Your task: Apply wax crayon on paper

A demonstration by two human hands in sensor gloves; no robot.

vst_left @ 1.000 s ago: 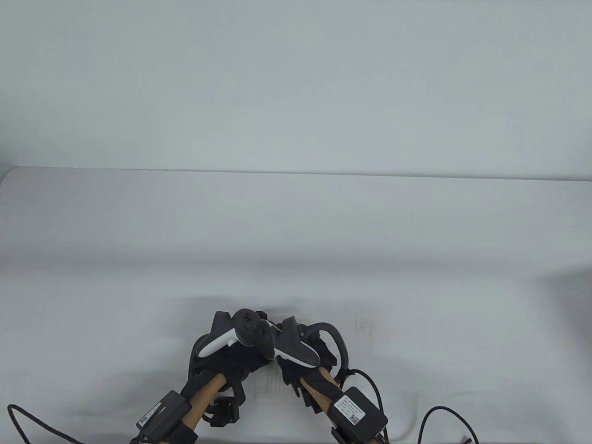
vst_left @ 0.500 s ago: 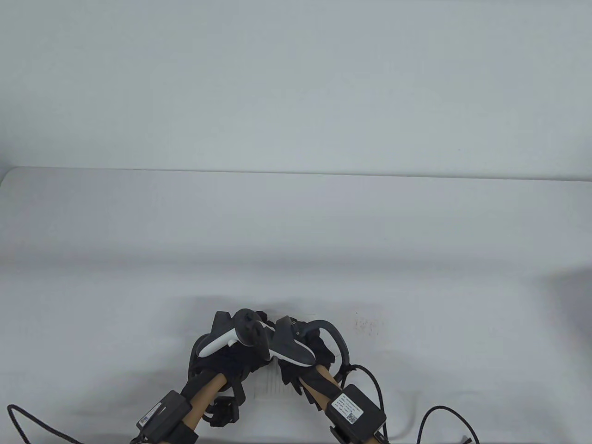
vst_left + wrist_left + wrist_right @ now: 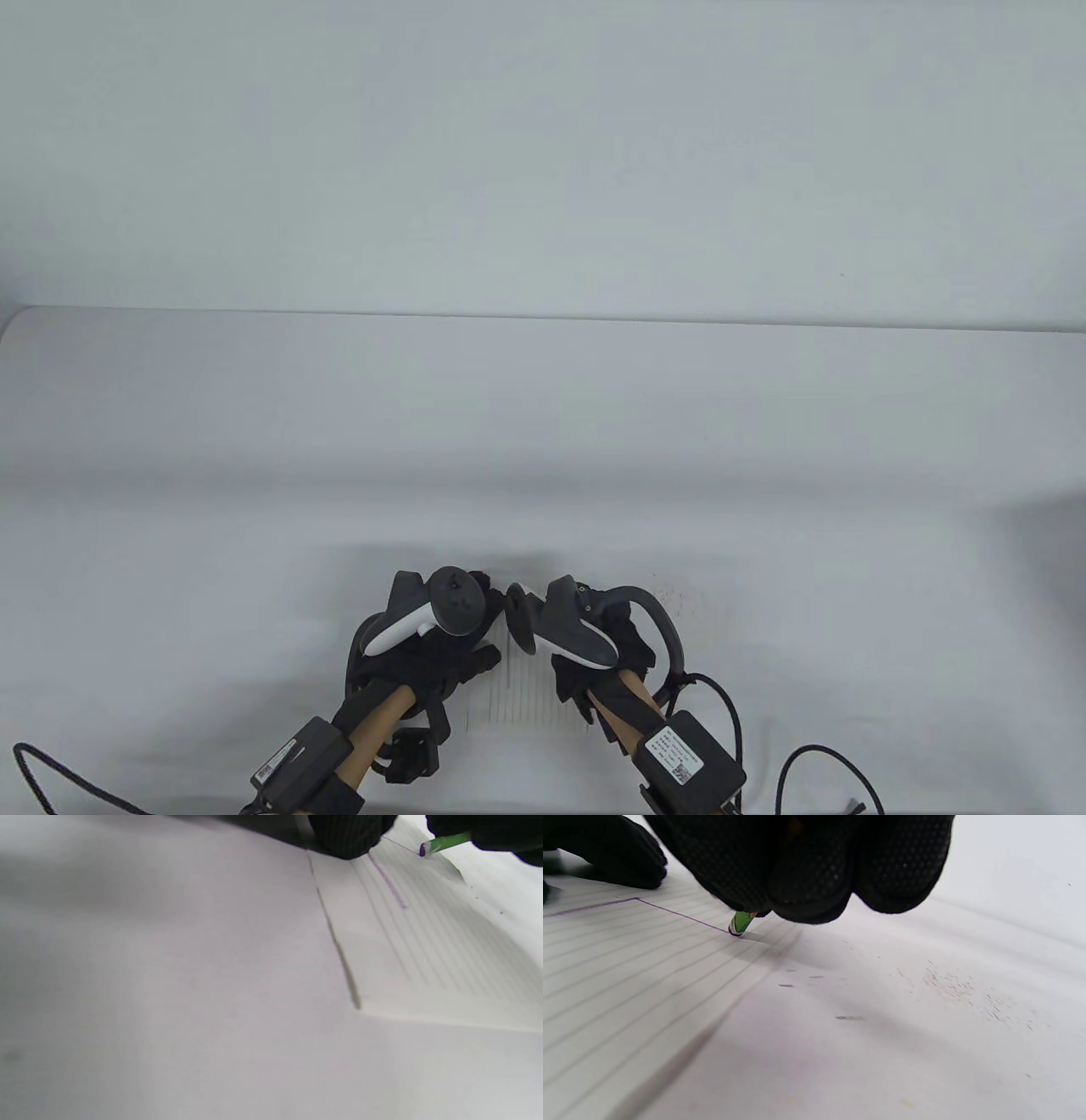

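A lined white paper lies near the table's front edge between my hands; it also shows in the left wrist view and the right wrist view. My right hand grips a green-wrapped crayon with a purple tip, the tip touching the paper. A thin purple line runs across the paper to the tip; it also shows in the left wrist view. My left hand presses its fingers on the paper's left part. The crayon is hidden in the table view.
The white table stretches far beyond the hands. Small dark crumbs and marks dot the table right of the paper. Black cables trail from my wrists at the front edge.
My right hand has moved to the right along the paper, away from the left hand, uncovering more of the sheet. The left hand has stayed in place.
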